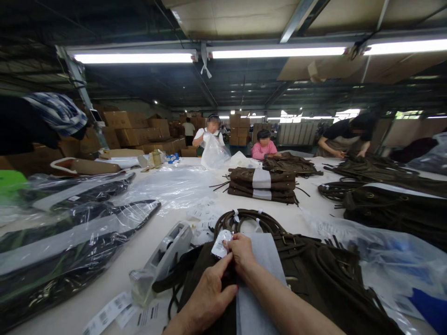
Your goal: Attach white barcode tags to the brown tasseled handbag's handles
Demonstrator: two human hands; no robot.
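Item: small white packet [221,243], pinched in my right hand [242,252] grip, held just above the dark brown bag [314,279] nearest me on the tabletop [146,242]. My left hand [206,298] presses the bag flat, fingers closed toward the packet. Beside: tape dispenser [164,260], barcode labels [108,316], bagged goods [70,242] left, stacked bags [261,185] beyond; co-workers far side.

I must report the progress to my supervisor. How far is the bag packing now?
Done, it seems: dark bags sealed in clear plastic sleeves lie at the left. In hand: the right hand pinches a small white packet over the dark brown fabric bag, and the left hand rests on it. Left: the banded stack of brown bags and loose piles remain unwrapped.
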